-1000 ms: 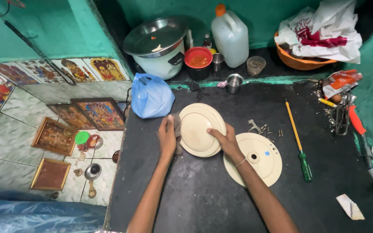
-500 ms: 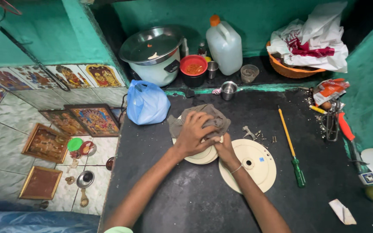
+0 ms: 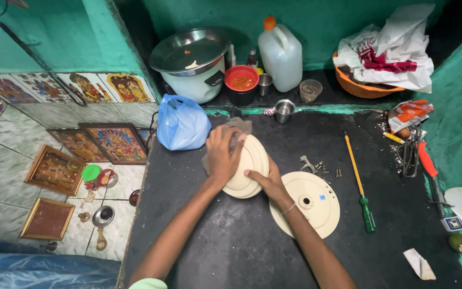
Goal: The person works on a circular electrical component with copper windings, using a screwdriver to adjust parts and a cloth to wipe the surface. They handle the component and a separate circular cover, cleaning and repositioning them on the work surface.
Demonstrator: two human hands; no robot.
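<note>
Left hand point(image 3: 224, 155): fingers spread flat, pressing a grey cloth point(image 3: 231, 134) onto the upper face of the cream domed cover point(image 3: 249, 166); not clamped on anything, palm down.

Right hand point(image 3: 267, 182): fingers together, laid on the cover's near rim, thumb on top; whether the fingers curl under the edge cannot be told.

Cream domed cover: lies on the black counter point(image 3: 241, 241), roughly at its middle, tilted slightly up on its far side under the cloth. All places below are given from this cover.

Handling note, as a judgement: the wipe goes best if the right hand pins the rim firmly so that the cover does not skate on the counter, while the left hand works the cloth in even strokes from centre to edge; pressure should stay moderate, since the thin shell could flex.

Cream round base plate point(image 3: 308, 203): just to the right, partly under the right wrist.
Loose screws and small metal bracket point(image 3: 316, 166): right, beyond the plate; worth keeping clear of the cloth.
Yellow-shafted screwdriver with green handle point(image 3: 359, 182): further right.
Blue plastic bag point(image 3: 182, 123): left and behind.
Small steel cup point(image 3: 284, 109): behind.
</note>
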